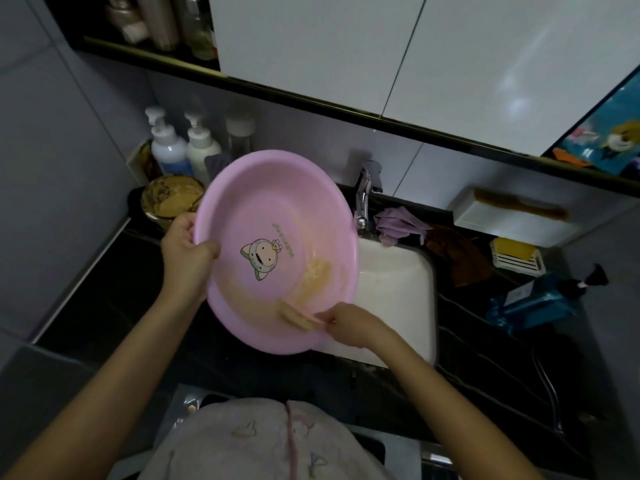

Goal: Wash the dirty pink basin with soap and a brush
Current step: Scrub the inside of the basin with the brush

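The basin is pale pink, printed in the middle with a small cartoon cat-like figure in grey-green with a pink face, and smeared with yellowish-tan streaks toward its lower side. It sits over a white sink set in a black counter with faint pale veining. Nearby are a lilac cloth, a brown cloth, a yellow soap bar in a white holder and a blue bottle with a black pump.

i see the basin tilted over the sink's left side, tap behind it, bottles behind-left, soap dish right on the counter.
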`<move>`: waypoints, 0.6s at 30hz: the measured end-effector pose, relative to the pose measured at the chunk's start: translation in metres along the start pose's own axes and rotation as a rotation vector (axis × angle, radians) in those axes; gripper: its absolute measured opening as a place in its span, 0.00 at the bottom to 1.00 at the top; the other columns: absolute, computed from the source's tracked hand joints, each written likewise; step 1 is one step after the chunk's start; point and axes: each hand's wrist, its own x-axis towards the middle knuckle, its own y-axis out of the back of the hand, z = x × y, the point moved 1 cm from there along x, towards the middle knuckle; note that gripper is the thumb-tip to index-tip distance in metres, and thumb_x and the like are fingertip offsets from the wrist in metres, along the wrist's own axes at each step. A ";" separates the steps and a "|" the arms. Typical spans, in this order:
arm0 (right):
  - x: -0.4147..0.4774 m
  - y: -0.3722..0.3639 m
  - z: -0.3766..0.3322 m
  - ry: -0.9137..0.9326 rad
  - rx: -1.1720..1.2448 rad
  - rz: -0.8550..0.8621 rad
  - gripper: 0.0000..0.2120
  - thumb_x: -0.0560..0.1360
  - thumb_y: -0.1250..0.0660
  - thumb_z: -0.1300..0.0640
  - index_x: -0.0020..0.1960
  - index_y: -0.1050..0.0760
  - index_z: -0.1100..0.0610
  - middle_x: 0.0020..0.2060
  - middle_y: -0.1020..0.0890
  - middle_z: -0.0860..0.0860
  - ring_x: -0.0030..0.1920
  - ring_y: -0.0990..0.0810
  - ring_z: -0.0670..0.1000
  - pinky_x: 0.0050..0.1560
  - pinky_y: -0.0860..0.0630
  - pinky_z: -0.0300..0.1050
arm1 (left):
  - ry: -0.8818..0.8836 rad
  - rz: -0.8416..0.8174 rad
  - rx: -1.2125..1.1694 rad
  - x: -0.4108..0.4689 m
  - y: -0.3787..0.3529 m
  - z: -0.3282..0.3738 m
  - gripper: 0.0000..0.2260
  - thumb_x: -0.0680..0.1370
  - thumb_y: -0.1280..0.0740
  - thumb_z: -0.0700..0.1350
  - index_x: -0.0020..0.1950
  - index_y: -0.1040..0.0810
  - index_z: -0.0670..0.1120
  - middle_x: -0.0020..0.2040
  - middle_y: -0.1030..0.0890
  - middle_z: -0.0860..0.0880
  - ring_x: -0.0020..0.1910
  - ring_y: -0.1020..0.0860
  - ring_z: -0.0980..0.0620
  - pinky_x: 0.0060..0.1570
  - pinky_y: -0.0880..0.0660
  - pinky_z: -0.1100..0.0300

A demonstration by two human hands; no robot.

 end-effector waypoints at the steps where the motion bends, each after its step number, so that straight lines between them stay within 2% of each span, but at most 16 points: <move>1: -0.001 0.004 0.014 -0.077 -0.131 0.068 0.21 0.79 0.47 0.60 0.70 0.31 0.49 0.52 0.21 0.52 0.51 0.21 0.55 0.44 0.26 0.42 | 0.016 -0.011 0.008 -0.002 -0.002 0.000 0.18 0.66 0.40 0.26 0.44 0.27 0.47 0.39 0.26 0.50 0.36 0.27 0.56 0.34 0.28 0.62; 2: -0.004 0.009 0.027 -0.146 -0.229 0.162 0.22 0.78 0.47 0.60 0.70 0.33 0.48 0.57 0.22 0.53 0.56 0.22 0.56 0.48 0.27 0.44 | 0.034 -0.019 0.011 -0.004 -0.003 0.000 0.17 0.67 0.41 0.25 0.47 0.27 0.44 0.39 0.26 0.50 0.37 0.27 0.56 0.35 0.28 0.60; 3: -0.005 0.012 0.038 -0.201 -0.292 0.265 0.23 0.78 0.48 0.60 0.71 0.35 0.47 0.58 0.23 0.54 0.56 0.22 0.56 0.47 0.28 0.44 | 0.053 -0.023 0.010 -0.005 -0.004 -0.001 0.18 0.67 0.41 0.25 0.50 0.28 0.43 0.40 0.26 0.50 0.37 0.27 0.55 0.36 0.28 0.59; 6: -0.008 0.021 0.063 -0.237 -0.328 0.566 0.23 0.80 0.46 0.58 0.73 0.39 0.46 0.52 0.21 0.55 0.50 0.21 0.57 0.40 0.31 0.44 | 0.100 -0.025 0.036 -0.005 -0.005 -0.001 0.18 0.67 0.40 0.26 0.52 0.28 0.43 0.40 0.26 0.49 0.38 0.26 0.53 0.37 0.28 0.59; 7: -0.010 0.024 0.071 -0.237 -0.267 0.661 0.22 0.80 0.45 0.57 0.74 0.38 0.47 0.51 0.20 0.56 0.49 0.20 0.58 0.40 0.30 0.46 | 0.116 -0.023 0.037 -0.002 -0.006 0.000 0.18 0.67 0.41 0.26 0.52 0.28 0.43 0.40 0.26 0.49 0.38 0.27 0.53 0.36 0.29 0.59; 9: -0.013 0.029 0.085 -0.251 0.031 0.766 0.22 0.79 0.41 0.53 0.73 0.35 0.51 0.54 0.19 0.58 0.52 0.21 0.60 0.45 0.27 0.48 | 0.154 -0.011 0.024 0.004 -0.005 0.004 0.18 0.68 0.41 0.26 0.52 0.28 0.42 0.39 0.26 0.49 0.37 0.27 0.52 0.35 0.30 0.60; 11: -0.017 0.031 0.096 -0.264 0.359 0.738 0.25 0.76 0.34 0.51 0.71 0.32 0.57 0.56 0.19 0.58 0.54 0.21 0.58 0.51 0.26 0.46 | 0.224 0.002 -0.016 0.012 -0.005 0.006 0.18 0.68 0.43 0.26 0.52 0.28 0.41 0.39 0.26 0.48 0.37 0.27 0.50 0.34 0.30 0.60; 12: -0.018 0.028 0.097 -0.254 0.471 0.702 0.25 0.75 0.32 0.51 0.69 0.29 0.58 0.53 0.18 0.57 0.49 0.20 0.55 0.48 0.25 0.44 | 0.266 0.003 -0.025 0.017 -0.004 0.006 0.18 0.68 0.43 0.26 0.52 0.28 0.41 0.39 0.26 0.47 0.37 0.28 0.50 0.33 0.30 0.60; 13: -0.021 0.024 0.097 -0.241 0.557 0.674 0.23 0.75 0.32 0.50 0.67 0.27 0.57 0.47 0.17 0.54 0.41 0.20 0.52 0.41 0.26 0.42 | 0.308 -0.001 -0.033 0.022 -0.003 0.004 0.18 0.68 0.44 0.25 0.52 0.28 0.40 0.38 0.27 0.46 0.36 0.28 0.49 0.33 0.30 0.59; 15: -0.025 0.017 0.094 -0.207 0.767 0.639 0.19 0.76 0.33 0.49 0.64 0.25 0.54 0.41 0.17 0.53 0.28 0.29 0.46 0.28 0.32 0.39 | 0.385 -0.027 -0.049 0.031 0.002 -0.002 0.19 0.67 0.45 0.25 0.53 0.27 0.39 0.39 0.26 0.45 0.36 0.27 0.47 0.33 0.29 0.58; 18: -0.031 0.017 0.093 -0.146 1.113 0.581 0.11 0.77 0.35 0.52 0.55 0.23 0.57 0.37 0.19 0.55 0.22 0.37 0.44 0.22 0.40 0.36 | 0.461 -0.113 -0.037 0.039 0.005 -0.011 0.18 0.67 0.47 0.25 0.48 0.25 0.39 0.39 0.26 0.42 0.36 0.27 0.44 0.27 0.25 0.61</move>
